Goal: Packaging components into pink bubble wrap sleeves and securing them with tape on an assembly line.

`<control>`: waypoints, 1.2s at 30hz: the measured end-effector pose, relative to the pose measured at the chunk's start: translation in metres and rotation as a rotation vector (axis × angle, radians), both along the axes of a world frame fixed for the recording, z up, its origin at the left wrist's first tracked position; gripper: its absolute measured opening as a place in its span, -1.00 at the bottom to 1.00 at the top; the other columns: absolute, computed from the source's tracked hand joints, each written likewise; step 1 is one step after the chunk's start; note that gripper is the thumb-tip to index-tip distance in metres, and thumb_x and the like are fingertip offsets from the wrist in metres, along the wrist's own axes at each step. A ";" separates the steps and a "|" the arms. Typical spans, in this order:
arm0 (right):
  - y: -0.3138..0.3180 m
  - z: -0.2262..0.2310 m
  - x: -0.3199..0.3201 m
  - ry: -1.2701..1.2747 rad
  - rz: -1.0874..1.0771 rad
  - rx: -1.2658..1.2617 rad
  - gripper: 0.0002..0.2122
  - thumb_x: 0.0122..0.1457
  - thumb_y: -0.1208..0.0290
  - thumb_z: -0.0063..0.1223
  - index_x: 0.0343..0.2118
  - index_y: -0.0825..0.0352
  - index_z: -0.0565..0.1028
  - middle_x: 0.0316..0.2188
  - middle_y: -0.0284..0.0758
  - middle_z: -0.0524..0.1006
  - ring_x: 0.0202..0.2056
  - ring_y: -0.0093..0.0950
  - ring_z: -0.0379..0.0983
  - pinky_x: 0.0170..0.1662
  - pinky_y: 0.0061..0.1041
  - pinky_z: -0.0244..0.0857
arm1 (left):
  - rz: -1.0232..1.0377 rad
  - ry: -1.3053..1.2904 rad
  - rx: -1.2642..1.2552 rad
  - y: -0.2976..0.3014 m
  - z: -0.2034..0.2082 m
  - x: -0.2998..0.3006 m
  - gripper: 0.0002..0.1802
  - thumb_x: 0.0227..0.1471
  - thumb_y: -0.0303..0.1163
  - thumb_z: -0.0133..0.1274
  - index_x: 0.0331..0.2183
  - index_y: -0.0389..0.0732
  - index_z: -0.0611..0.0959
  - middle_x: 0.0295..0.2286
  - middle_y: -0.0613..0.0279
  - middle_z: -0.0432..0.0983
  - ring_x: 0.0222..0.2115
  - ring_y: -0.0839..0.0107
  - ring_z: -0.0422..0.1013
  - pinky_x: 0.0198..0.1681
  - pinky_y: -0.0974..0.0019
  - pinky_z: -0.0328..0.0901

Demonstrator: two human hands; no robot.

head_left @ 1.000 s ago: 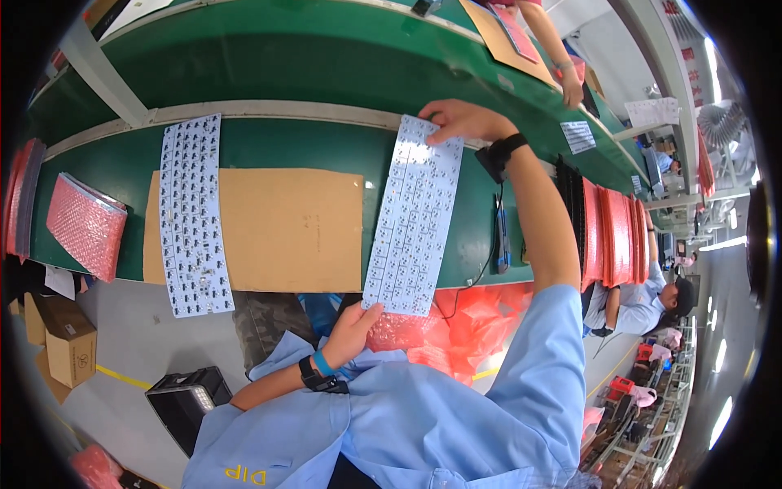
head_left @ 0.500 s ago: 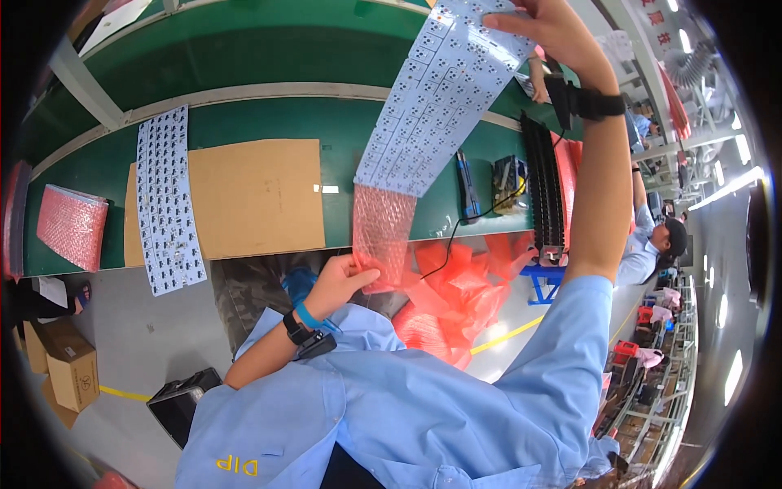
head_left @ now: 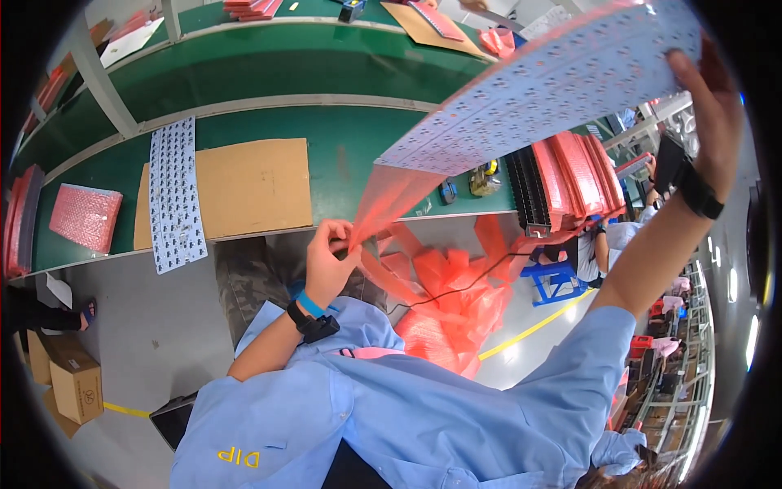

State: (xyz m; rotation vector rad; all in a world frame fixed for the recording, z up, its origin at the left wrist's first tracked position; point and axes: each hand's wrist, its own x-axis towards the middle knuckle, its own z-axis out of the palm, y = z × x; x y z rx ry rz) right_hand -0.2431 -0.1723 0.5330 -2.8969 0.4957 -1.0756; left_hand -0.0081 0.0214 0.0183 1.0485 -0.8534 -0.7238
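My right hand (head_left: 709, 114) is raised at the upper right, fingers closed on the far end of a long white circuit board (head_left: 538, 102). The board slants across the view, its near end still in a translucent pink bubble-wrap bag (head_left: 397, 198). Closer to my body, my left hand (head_left: 330, 259) pinches the gathered end of that bag, pulled taut. A second white circuit board (head_left: 173, 196), dotted with small black parts, lies on a cardboard sheet (head_left: 257, 187) and overhangs the green bench (head_left: 350, 134).
At the bench's left lies a pink bubble-wrapped pack (head_left: 85, 218). To the right stand a black slotted rack (head_left: 528, 191), pink-wrapped packs (head_left: 577, 175) and a yellow-black tape roll (head_left: 485, 179). Crumpled pink bags (head_left: 448, 301) and a blue stool (head_left: 558, 284) are below. A black cable crosses there.
My right hand has moved right and outward with the board, which now slants more flatly. My left hand has risen slightly, and the bag is stretched into a narrow strip.
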 end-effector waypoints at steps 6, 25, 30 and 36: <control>0.026 0.033 -0.073 0.009 -0.305 -0.391 -0.55 0.24 0.43 0.34 0.20 0.30 0.52 0.05 -0.25 0.64 0.02 -0.46 0.59 0.15 -0.45 0.38 | -0.199 -0.079 0.035 -0.006 0.009 0.032 -0.68 -0.01 -0.74 0.11 -0.20 -0.27 0.47 -0.18 0.22 0.53 -0.20 0.52 0.50 -0.07 0.40 0.43; 0.100 -0.075 0.048 0.176 -0.256 -0.365 -0.74 0.14 0.68 0.29 -0.11 0.44 0.52 -0.29 -0.33 0.59 -0.24 -0.57 0.53 -0.21 -0.54 0.46 | -0.634 0.477 0.424 -0.026 -0.024 -0.014 -0.56 0.24 -0.40 0.00 0.13 -0.23 0.57 0.01 0.18 0.58 -0.04 0.43 0.51 0.06 0.31 0.37; 0.100 -0.077 0.032 -0.016 -0.118 -0.251 -0.70 0.15 0.65 0.31 -0.06 0.39 0.52 -0.20 -0.30 0.59 -0.15 -0.46 0.57 -0.09 -0.53 0.45 | -0.575 0.493 0.257 -0.043 0.023 -0.020 -0.50 0.28 -0.24 0.11 0.17 -0.24 0.51 0.00 0.12 0.59 0.08 0.40 0.44 0.12 0.32 0.32; 0.105 -0.073 0.000 -0.099 -0.064 -0.372 -0.59 0.16 0.63 0.34 0.07 0.40 0.48 -0.07 -0.21 0.61 -0.04 -0.35 0.59 0.04 -0.49 0.46 | -0.366 0.131 0.220 -0.076 0.067 -0.048 -0.15 0.22 -0.14 0.24 0.34 -0.25 0.22 0.18 0.04 0.41 0.17 0.27 0.39 0.29 0.17 0.21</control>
